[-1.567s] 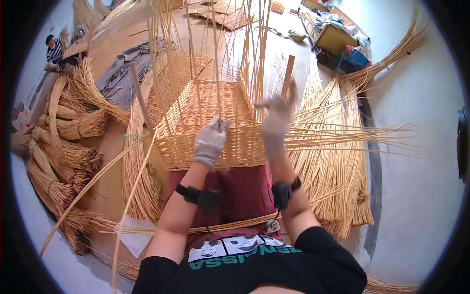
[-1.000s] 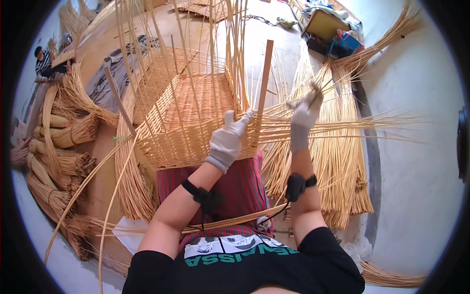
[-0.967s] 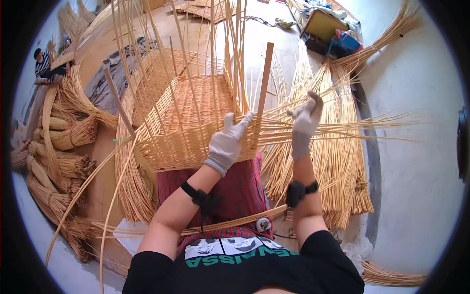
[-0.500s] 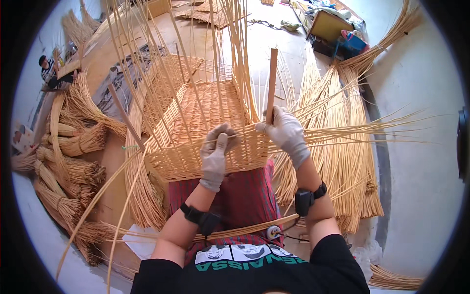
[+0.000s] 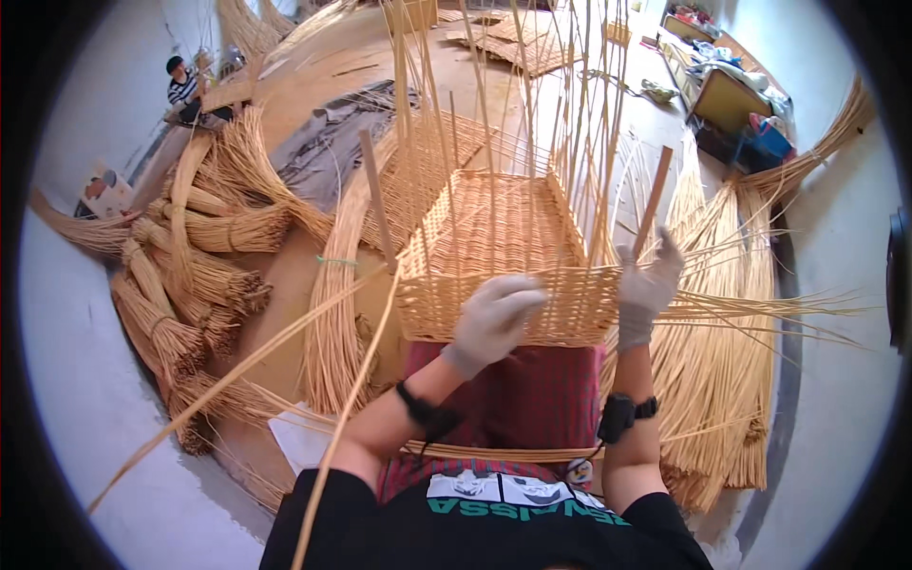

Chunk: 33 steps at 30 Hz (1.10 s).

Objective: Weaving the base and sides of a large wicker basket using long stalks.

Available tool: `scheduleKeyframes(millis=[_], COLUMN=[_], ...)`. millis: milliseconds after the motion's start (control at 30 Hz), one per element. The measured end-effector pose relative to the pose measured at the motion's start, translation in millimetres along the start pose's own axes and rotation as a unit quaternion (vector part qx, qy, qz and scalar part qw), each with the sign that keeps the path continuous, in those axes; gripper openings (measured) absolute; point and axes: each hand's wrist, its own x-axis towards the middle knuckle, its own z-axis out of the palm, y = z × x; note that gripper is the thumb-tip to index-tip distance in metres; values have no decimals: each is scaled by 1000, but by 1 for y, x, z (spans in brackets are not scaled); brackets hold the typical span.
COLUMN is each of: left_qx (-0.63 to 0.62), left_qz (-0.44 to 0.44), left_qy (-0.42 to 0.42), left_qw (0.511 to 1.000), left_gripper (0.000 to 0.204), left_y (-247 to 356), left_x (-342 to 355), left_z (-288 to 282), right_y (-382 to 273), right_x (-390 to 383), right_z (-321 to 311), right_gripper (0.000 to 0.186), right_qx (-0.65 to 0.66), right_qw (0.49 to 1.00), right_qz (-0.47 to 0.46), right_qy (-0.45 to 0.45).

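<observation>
Left hand (image 5: 492, 318): gloved fingers curling loosely over wicker basket (image 5: 503, 256) rim. Right hand (image 5: 646, 290): fingers closing around upright wooden stick (image 5: 654, 199) beside basket.

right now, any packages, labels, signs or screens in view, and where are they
Printed card or picture: far left against the wall, flat rectangle, pale with red-brown patches.
Shirt print: on the person's black top at the bottom edge, white and green band.
No screens or signs that I can make out.
</observation>
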Motion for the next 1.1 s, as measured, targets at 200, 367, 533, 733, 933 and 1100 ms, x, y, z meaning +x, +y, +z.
scheduleKeyframes(millis=[200,367,533,733,933,1100], left_qx=[246,42,86,50,179,187], left_qz=[-198,-282,-249,-287,-331,-404], left_qy=[187,179,99,85,11,53], left_qw=[930,942,960,953,926,894], left_gripper=[44,56,53,56,52,42], left_y=[-43,-56,-65,-78,-79,-104], left_x=[-93,-106,-92,-116,-100,-118], left_z=[-78,-84,-93,-115,-104,-108], right_y=[-188,-211,-186,-245,-242,-240], right_x=[-58,-92,-121,-81,-51,-76], right_z=[58,182,214,145,128,126], right_gripper=[68,96,83,48,71,46], right_qx=[450,148,35,379,401,446], right_qw=[760,796,867,830,845,861], right_qz=[259,345,335,256,176,139], right_qy=[-391,-476,-367,-319,-307,-202])
